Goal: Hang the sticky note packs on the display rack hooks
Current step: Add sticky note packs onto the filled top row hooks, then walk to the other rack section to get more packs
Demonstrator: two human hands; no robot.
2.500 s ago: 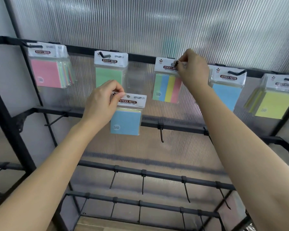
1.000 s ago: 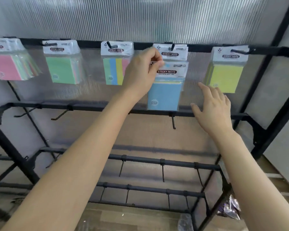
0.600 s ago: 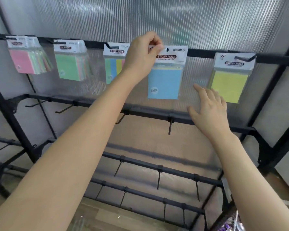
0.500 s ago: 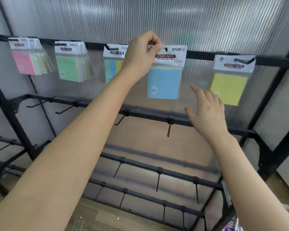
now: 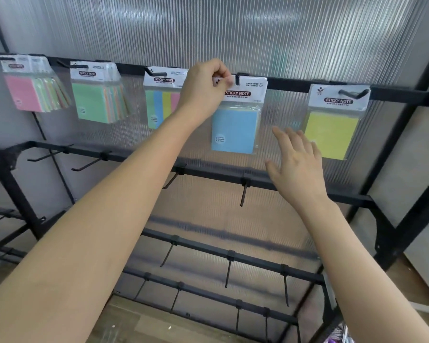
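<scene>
Raised left hand (image 5: 203,91) in a pinch; right hand (image 5: 296,167) loosely outstretched.

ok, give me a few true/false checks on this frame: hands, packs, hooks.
1. The left hand pinches the blue pack by its header. True.
2. The right hand grips the yellow pack. False: it is open, fingers straight, gripping nothing.
3. The second-rail hooks carry packs. False: those in view are bare.
4. The leftmost pack on the top rail shows pink in front. True.
</scene>
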